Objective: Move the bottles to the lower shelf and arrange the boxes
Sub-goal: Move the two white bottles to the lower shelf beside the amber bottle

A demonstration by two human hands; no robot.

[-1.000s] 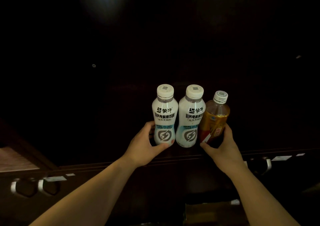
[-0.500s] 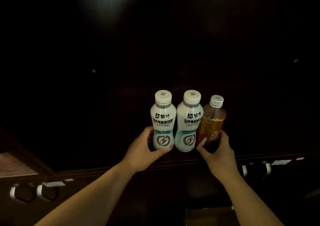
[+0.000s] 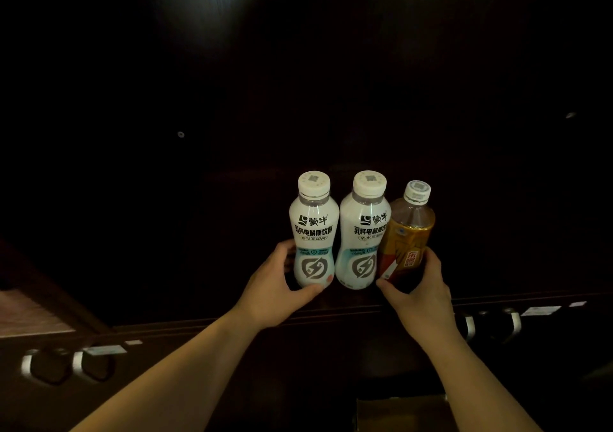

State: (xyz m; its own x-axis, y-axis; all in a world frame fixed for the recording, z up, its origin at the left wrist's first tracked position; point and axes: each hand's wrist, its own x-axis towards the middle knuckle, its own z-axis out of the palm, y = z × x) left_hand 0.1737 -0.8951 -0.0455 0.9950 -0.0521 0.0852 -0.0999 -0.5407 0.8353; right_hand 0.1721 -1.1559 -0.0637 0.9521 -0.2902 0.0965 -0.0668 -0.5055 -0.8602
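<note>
1. Dark wood fills nearly the whole view: the cabinet interior (image 3: 331,83) is almost black, with a pale patch of reflected light at the top and a small round fitting on the left of the back panel; little else can be made out in the gloom.
2. Running across the lower part of the view is the shelf (image 3: 497,299), its front edge catching a thin line of light; 3 bottles stand on it in a row, close to that edge.
3. Below the shelf edge sit metal handles, 2 at the lower left (image 3: 53,365) and 2 at the right (image 3: 491,324), with small pale labels (image 3: 540,310) beside them.
4. Both bare forearms reach up from the bottom of the view; the left hand (image 3: 272,295) is wrapped around the base of the left white bottle (image 3: 313,232), thumb across its front; the right hand (image 3: 421,295) grasps the lower part of the amber bottle (image 3: 409,232), fingers curled around its right side.
5. Between them stands the middle white bottle (image 3: 363,232), held by neither hand; it is upright, touching the amber bottle and just beside the left white bottle.
6. All 3 bottles carry white caps; the 2 white ones share the same printed label with a grey emblem; the amber one leans slightly to the right.
</note>
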